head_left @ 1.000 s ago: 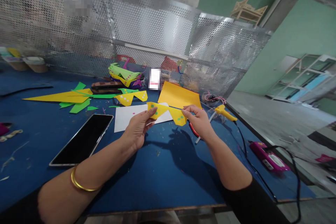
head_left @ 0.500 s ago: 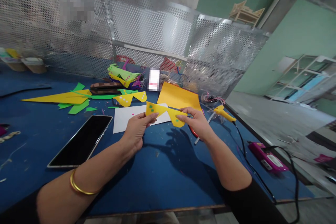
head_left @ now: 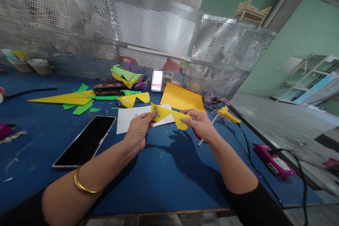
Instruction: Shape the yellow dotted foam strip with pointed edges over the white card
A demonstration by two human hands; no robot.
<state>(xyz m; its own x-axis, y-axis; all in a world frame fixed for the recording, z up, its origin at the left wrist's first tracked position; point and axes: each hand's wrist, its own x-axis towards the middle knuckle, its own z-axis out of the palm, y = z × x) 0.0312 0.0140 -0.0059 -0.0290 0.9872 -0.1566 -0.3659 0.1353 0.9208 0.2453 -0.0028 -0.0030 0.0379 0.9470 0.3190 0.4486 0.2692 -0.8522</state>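
Note:
A yellow paper cutout shaped like eyeglasses (head_left: pixel 164 112), with small green squares stuck on it, is held up between both hands over the blue table. My left hand (head_left: pixel 140 127) pinches its left end between thumb and fingers. At the other end, my right hand (head_left: pixel 199 124) grips the right lens part the same way. Beneath the cutout lies a white sheet of paper (head_left: pixel 125 120) with a small pink square on it. Behind it sits a similar yellow cutout with white dots (head_left: pixel 129 100). Red-handled scissors, mostly hidden, lie under my right hand.
A phone (head_left: pixel 86 141) lies left on the blue table (head_left: pixel 164 187). Yellow paper (head_left: pixel 182 98), green scraps (head_left: pixel 83 107) and a stack of paper cutouts (head_left: pixel 127 76) are further back. To the right are a yellow glue gun (head_left: pixel 230 114) and a magenta power strip (head_left: pixel 275 160) with black cords.
The view has shifted slightly, so everything sits a little further right. Both hands keep the same grip on the yellow cutout, which shows hardly any change in tilt.

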